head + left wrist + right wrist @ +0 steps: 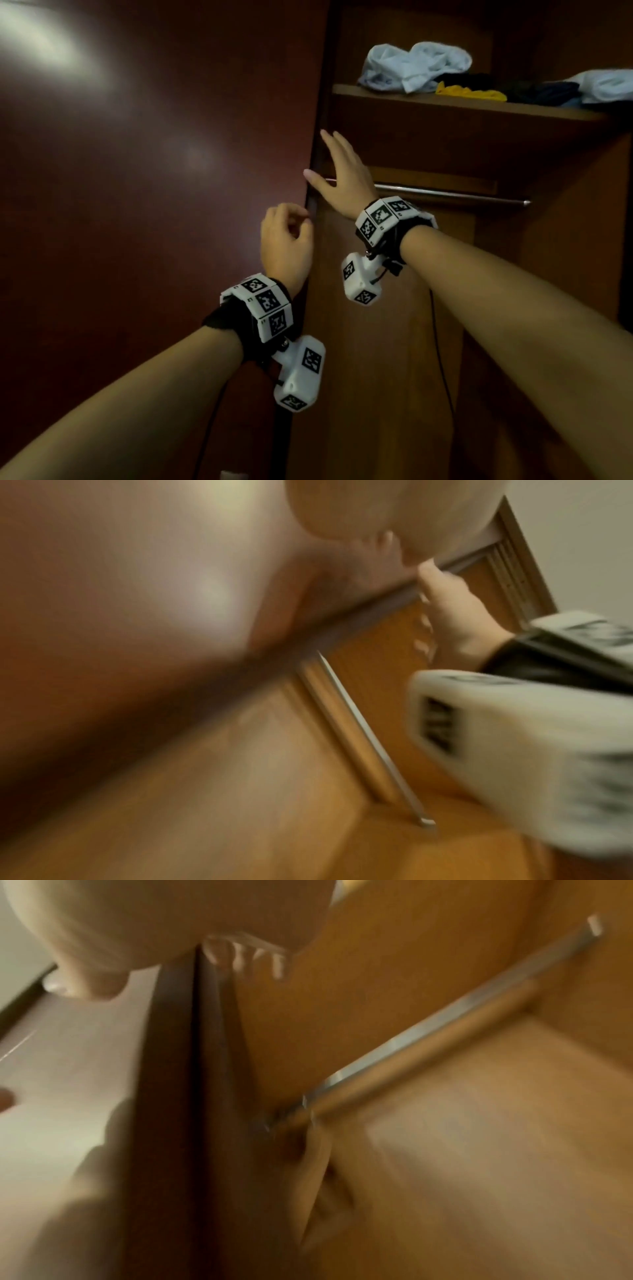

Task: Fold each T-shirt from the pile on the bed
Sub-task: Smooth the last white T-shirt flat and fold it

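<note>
Crumpled clothes (416, 66) on the wardrobe shelf (462, 106) look soft, light, limp; grasp by bunching. Right hand (342, 171) spread wide below the shelf; left hand (286, 240) loosely curled, apparently empty.

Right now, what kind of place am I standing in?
Probably a bedroom, facing an open wardrobe: a metal hanging rail, a wooden shelf with crumpled clothes, and a dark door at your hands.

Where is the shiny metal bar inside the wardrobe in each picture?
Head view: the shiny metal hanging rail runs across the middle right, under the wooden shelf.
Left wrist view: the rail slants down the lower middle.
Right wrist view: the rail slants from upper right to centre.
Shared landmark: the dark wardrobe door edge.
</note>
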`<state>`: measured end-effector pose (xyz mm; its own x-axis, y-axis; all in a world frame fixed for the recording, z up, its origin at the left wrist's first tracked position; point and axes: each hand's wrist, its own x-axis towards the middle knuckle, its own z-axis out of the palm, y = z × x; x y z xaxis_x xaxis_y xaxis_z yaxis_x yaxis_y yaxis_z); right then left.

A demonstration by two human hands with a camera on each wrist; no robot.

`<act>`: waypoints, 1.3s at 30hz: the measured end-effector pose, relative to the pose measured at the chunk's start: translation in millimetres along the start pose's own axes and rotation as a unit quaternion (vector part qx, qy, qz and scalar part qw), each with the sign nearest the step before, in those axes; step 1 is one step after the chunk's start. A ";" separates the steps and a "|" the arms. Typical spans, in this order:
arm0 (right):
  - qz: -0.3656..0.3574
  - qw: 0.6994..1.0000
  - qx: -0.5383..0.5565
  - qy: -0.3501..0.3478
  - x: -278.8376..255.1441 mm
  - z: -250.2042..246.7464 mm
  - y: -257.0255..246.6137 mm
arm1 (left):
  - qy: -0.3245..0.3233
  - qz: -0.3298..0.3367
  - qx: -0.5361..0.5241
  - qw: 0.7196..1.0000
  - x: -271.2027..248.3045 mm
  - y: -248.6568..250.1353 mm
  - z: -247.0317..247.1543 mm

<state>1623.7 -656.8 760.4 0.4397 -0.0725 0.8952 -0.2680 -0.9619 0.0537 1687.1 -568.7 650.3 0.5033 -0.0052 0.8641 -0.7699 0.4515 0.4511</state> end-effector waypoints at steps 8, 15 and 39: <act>0.255 0.929 0.267 -0.002 -57.0 50.8 -43.9 | -0.064 -0.049 0.300 0.950 -17.7 -60.0 -51.6; 0.295 0.918 0.263 0.021 -52.9 62.4 -38.5 | -0.097 -0.029 0.337 0.936 -19.1 -74.6 -50.0; 0.016 0.996 -0.082 0.035 -97.7 -13.7 33.3 | -0.103 -0.016 0.359 0.927 -74.6 -20.7 50.2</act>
<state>1560.0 -678.1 680.8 0.3694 -0.0780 0.9260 -0.4199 -0.9030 0.0915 1645.7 -622.5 587.7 0.5019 -0.2122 0.8385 -0.8557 -0.2629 0.4456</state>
